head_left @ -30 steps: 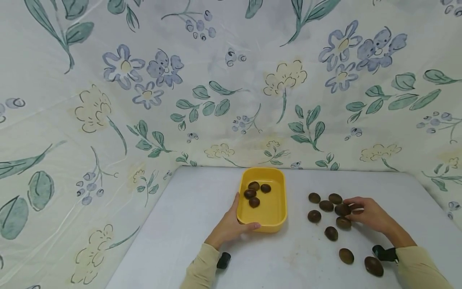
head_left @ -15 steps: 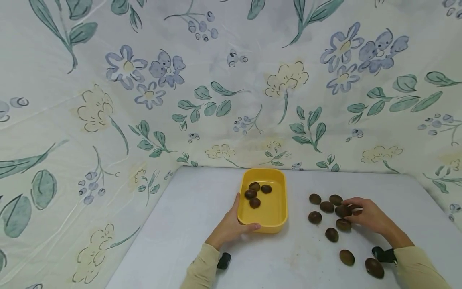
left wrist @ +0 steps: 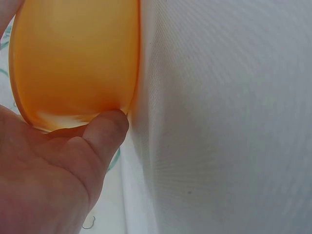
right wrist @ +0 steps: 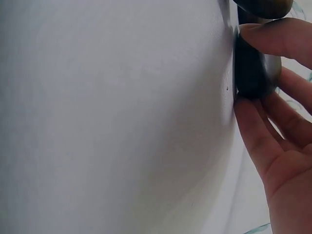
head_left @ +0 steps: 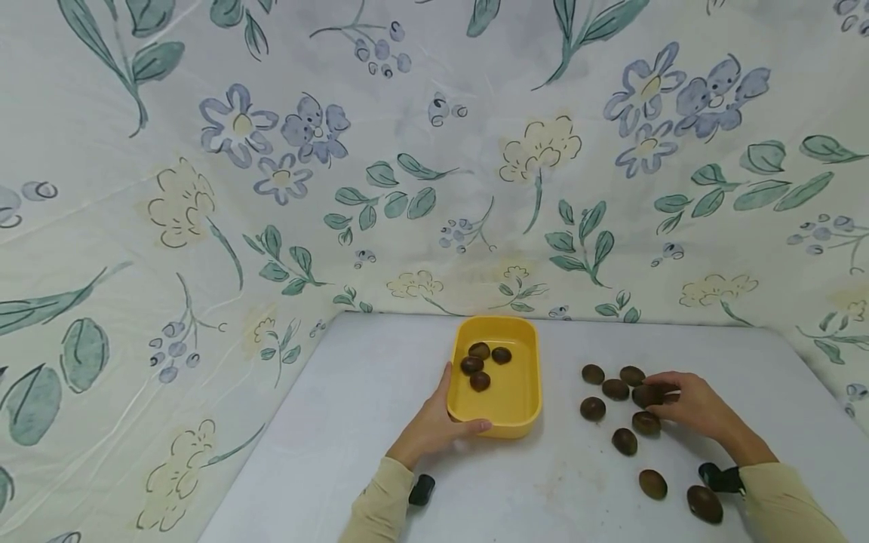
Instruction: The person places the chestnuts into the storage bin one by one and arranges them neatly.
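My left hand point(head_left: 434, 422) grips the near left corner of a yellow plastic tray point(head_left: 526, 392). Its thumb lies along the near side, and fingers run up the left side; the left wrist view shows the thumb against the tray wall point(left wrist: 78, 58). Inside the tray lie several smooth, dark brown oval pebbles point(head_left: 480, 381). On the right, my right hand point(head_left: 695, 407) pinches one dark pebble point(head_left: 646, 395) between thumb and fingers. In the right wrist view that pebble point(right wrist: 253, 70) appears at the table surface, with another pebble point(right wrist: 268, 7) close beside the thumb.
Several more pebbles lie around the right hand, among them one in front point(head_left: 624, 442) and one by the right wrist point(head_left: 704, 504). The white table point(head_left: 366, 362) ends at a floral cloth point(head_left: 434, 241) at the back and left.
The head view has shifted very slightly. The right hand's fingers have closed a little more around the pebble; the left hand and tray stay put.
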`<state>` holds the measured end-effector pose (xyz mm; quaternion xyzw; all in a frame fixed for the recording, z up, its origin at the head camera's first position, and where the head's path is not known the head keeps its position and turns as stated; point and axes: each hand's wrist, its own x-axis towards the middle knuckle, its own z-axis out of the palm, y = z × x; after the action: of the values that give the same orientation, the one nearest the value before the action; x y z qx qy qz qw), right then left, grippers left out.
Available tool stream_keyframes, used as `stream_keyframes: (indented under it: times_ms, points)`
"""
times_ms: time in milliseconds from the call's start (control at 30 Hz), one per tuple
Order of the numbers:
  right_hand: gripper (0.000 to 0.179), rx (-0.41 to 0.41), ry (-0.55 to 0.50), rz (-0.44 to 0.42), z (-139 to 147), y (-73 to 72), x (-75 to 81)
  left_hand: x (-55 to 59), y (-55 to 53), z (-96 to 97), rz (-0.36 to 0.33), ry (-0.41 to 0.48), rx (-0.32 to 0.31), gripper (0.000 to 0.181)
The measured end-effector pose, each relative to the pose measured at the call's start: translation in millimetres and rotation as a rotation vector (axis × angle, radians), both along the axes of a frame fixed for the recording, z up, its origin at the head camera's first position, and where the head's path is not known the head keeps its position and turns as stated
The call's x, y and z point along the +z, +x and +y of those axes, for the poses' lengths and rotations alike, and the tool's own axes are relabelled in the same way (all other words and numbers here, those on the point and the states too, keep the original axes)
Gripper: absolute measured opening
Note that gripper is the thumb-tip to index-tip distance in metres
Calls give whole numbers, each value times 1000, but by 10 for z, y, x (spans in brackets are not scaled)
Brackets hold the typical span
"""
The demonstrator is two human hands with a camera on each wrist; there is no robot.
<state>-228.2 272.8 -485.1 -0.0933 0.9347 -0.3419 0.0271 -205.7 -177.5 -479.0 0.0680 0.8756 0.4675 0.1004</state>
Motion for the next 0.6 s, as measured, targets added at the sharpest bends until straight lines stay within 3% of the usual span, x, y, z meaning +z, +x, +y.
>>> stream_keyframes:
  times_ms: [600]
  points:
    - [50,-18,-45,35,25,91,235,6,9,5,1,-14,2,133]
